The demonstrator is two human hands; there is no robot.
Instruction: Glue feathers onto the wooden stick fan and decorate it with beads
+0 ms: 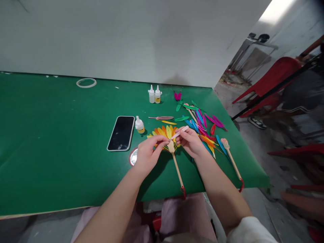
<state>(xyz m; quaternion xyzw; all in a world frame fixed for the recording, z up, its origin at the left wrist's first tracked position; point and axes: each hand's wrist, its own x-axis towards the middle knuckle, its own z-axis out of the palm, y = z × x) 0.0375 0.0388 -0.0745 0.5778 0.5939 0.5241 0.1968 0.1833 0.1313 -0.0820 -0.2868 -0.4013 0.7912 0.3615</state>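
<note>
A feather fan (165, 133) of orange and yellow feathers lies on the green table (50, 141), its wooden stick handle (177, 168) pointing toward me with a red tassel at the end. My left hand (148, 156) pinches at the fan's base with closed fingers. My right hand (190, 141) holds a pale pink feather (180, 132) over the fan, fingers closed on it. Right of my right hand lies a pile of loose coloured feathers (202, 126).
A black phone (121, 133) lies left of the fan, a small glue bottle (139, 125) beside it, two more bottles (155, 94) farther back. A second wooden stick (231, 160) lies at the right edge. A tape ring (86, 82) sits far left. Red chairs (270, 79) stand right.
</note>
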